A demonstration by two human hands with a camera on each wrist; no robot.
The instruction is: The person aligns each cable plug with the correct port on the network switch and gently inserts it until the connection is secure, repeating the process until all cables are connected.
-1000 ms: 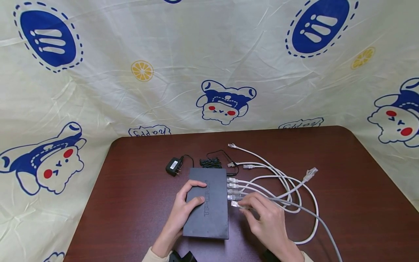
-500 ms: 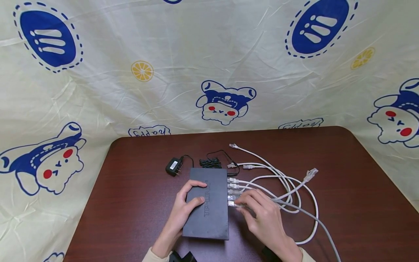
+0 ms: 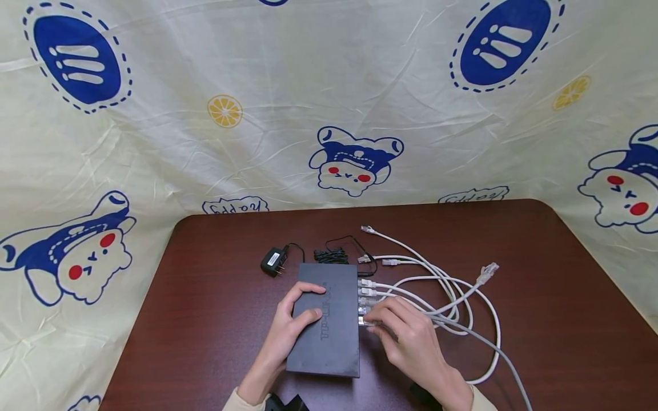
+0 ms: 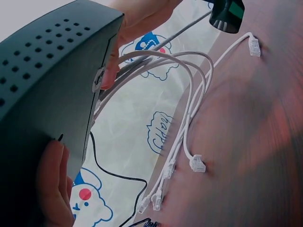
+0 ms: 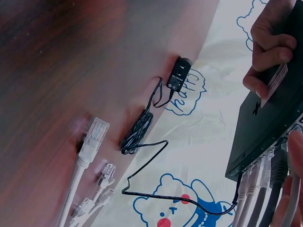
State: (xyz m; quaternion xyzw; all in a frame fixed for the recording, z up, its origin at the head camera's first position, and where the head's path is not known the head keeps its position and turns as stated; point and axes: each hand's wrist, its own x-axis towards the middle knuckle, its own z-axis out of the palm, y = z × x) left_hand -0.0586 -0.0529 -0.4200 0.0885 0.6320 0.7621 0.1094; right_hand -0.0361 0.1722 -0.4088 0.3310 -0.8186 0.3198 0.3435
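Observation:
A dark, flat network switch [image 3: 329, 354] is held up over the table by my left hand [image 3: 288, 325]. Its thumb and index finger lie on the top face, while in the right wrist view other fingers [image 5: 270, 59] press the underside. My right hand [image 3: 411, 337] pinches a network cable's clear plug [image 3: 362, 321] right at the port side of the switch. Farther along that side, several network cables sit in the ports, among them white cables [image 5: 244, 198] and a dark grey cable [image 5: 272, 201]. My right fingers partly hide the pinched plug.
Loose white cable ends [image 3: 487, 274] lie on the brown table [image 3: 555, 319] to the right and behind. A black power adapter [image 3: 273, 261] and its bundled cord [image 3: 331, 256] lie behind the switch. A printed cloth [image 3: 267, 160] hangs beyond the table.
My right hand has moved slightly left, bringing the pinched plug from just off the switch up against its port side. My left hand and the switch have barely moved.

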